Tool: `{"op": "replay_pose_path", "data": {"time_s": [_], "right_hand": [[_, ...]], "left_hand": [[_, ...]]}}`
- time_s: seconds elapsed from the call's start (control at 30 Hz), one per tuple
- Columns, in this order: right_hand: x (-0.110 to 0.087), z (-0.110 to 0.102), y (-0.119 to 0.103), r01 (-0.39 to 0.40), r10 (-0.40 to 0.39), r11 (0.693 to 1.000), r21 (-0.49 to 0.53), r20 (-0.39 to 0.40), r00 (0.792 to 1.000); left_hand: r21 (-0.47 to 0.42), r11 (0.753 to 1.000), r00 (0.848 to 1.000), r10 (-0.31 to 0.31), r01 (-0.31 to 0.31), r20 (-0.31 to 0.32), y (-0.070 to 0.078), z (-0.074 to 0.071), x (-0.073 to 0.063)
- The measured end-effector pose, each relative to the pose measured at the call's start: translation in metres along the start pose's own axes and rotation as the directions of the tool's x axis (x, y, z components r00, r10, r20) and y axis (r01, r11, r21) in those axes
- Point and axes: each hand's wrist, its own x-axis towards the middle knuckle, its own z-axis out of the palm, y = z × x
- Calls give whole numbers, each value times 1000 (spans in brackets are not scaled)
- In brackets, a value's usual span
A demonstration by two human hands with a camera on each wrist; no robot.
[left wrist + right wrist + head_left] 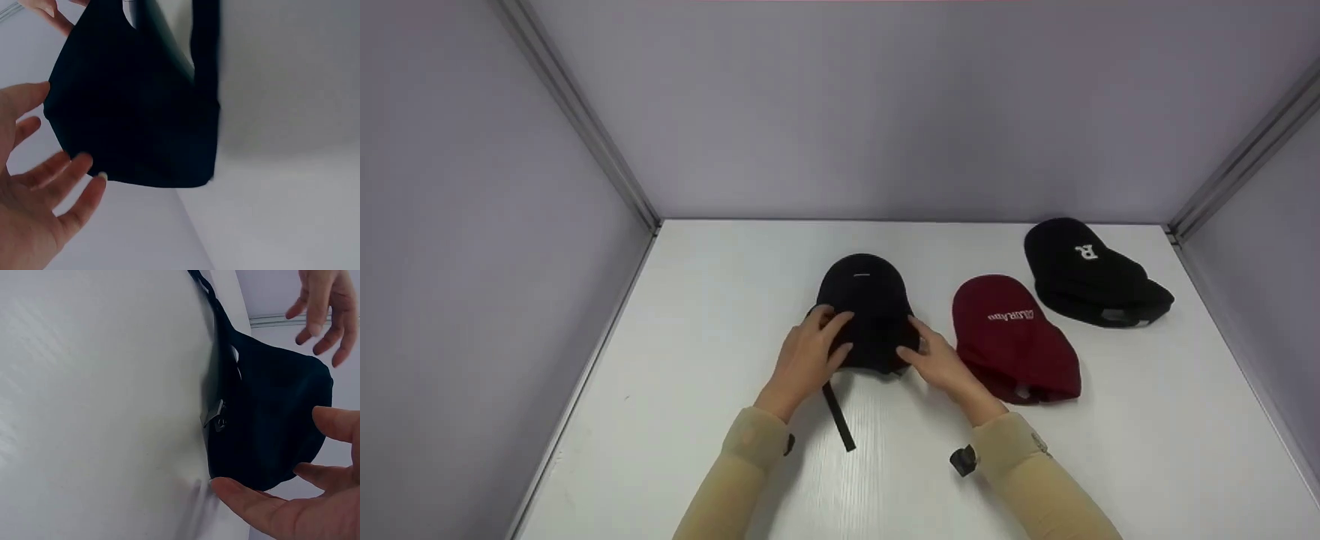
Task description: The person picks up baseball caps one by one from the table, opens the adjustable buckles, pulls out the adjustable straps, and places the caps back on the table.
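A black baseball cap [870, 300] lies near the middle of the white table, with a small light mark on it and a loose strap [840, 420] trailing toward the front. On the cap's left side my left hand [806, 356] has its fingers spread and loosely bent, at or just above the fabric. My right hand [937, 360] is at the opposite side, its fingertips touching the cap near the lower edge. In the right wrist view a metal buckle [214, 415] shows on the cap's back. The cap's inside is hidden.
Right of my right hand lies a dark red cap [1009, 337] with white lettering. Behind it, near the far right corner, is another black cap [1080, 270] with a white R. Pale panels [840, 112] enclose the table [690, 300] at the back and sides.
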Motion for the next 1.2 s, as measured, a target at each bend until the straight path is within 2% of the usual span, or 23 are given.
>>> {"op": "replay_pose_path", "data": {"time_s": [0.1, 0.27, 0.4, 0.57, 0.77, 0.93, 1.0, 1.2], "right_hand": [[3, 0, -1, -1, 1, 1000, 3, -23, 1000], [8, 1, -4, -26, 26, 998, 53, -10, 1000], [12, 5, -7, -34, 33, 996, 82, 10, 999], [19, 12, -11, -7, 7, 997, 83, -7, 1000], [27, 24, -18, 40, -35, 998, 56, -75, 997], [33, 34, -24, 16, -9, 998, 57, -121, 993], [36, 37, -26, -10, 18, 998, 70, -116, 993], [43, 42, -29, -25, 31, 997, 77, -72, 997]], "left_hand": [[16, 998, 998, -57, 57, -12, 5, 3, 6], [74, 988, 991, -134, 132, 24, 14, 7, 13], [129, 978, 986, -163, 164, -21, 21, 11, 18], [176, 962, 977, -198, 210, -82, 24, 13, 23], [173, 946, 959, -253, 273, -128, 16, 15, 26], [144, 943, 946, -276, 301, -170, 5, 13, 29], [136, 939, 941, -291, 315, -174, 2, 13, 31], [147, 916, 922, -350, 374, -163, -13, 11, 36]]}}
